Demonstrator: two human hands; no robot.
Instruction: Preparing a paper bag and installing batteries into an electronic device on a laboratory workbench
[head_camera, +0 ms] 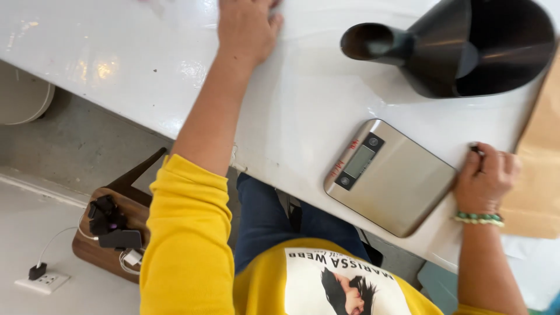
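Starting at the grips: I am seeing the right hand (487, 178) resting on the near edge of the glossy white table (291, 99) with its fingers curled in together. A small dark object (475, 149) is showing at the fingertips; I cannot tell what it is, nor whether the fingers are actually pinching it or only lying against it. A bracelet of green beads (479, 218) is sitting on that wrist.

The left hand (245, 26) is lying palm down on the table, far from the right one, fingers spread loosely and gripping nothing. Its fingertips are running out of view at the top edge. The forearm is bare and a yellow sleeve (186, 233) is covering the upper arm.

Moving outward, a flat brushed-steel kitchen scale with a small grey display (388, 175) is sitting on the table just beside the right hand, its corner nearly touching the knuckles. Its platform is carrying nothing. A sheet of brown paper (539, 163) is lying under and beyond the right hand. A large black plastic funnel (455, 46) is lying on its side further up the table, spout pointing towards the left hand.

Below the table, a dark wooden stool (93, 248) is holding black chargers and white cables
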